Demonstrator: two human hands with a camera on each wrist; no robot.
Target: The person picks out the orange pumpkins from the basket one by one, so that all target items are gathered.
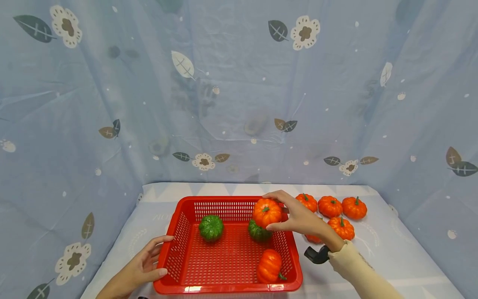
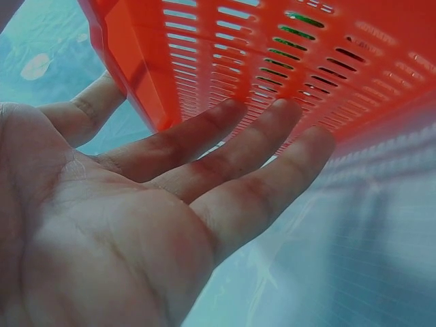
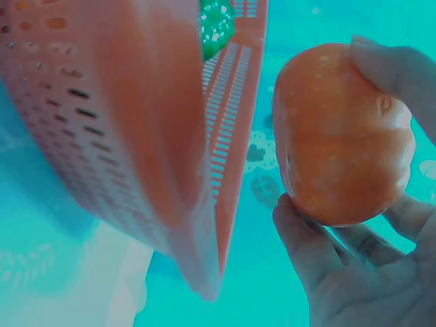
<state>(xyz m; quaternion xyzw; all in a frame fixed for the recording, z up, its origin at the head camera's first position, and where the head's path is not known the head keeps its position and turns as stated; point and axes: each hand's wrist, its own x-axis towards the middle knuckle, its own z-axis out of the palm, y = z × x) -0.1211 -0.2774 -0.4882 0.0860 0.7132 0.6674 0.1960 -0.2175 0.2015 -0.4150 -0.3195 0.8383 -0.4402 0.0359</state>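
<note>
My right hand [image 1: 298, 216] grips an orange toy pumpkin [image 1: 266, 212] between thumb and fingers. In the head view it overlaps the right side of a red plastic basket [image 1: 233, 288] and partly covers a green pumpkin [image 1: 258, 232]. The right wrist view has the held pumpkin [image 3: 344, 136] level with the basket's rim. With fingers extended, my left hand [image 1: 145, 265] touches the basket's left outer wall; its fingertips [image 2: 286, 109] lie against the slotted side. Inside the basket are another green pumpkin [image 1: 210, 228] at back left and an orange pumpkin [image 1: 269, 266], tilted sideways, at front right.
Right of the basket, several orange pumpkins [image 1: 330, 207] lie grouped on the pale tablecloth [image 1: 388, 249], one partly behind my right forearm. A black strap piece [image 1: 316, 255] hangs at the right wrist. A blue patterned curtain [image 1: 239, 104] closes off the back and sides.
</note>
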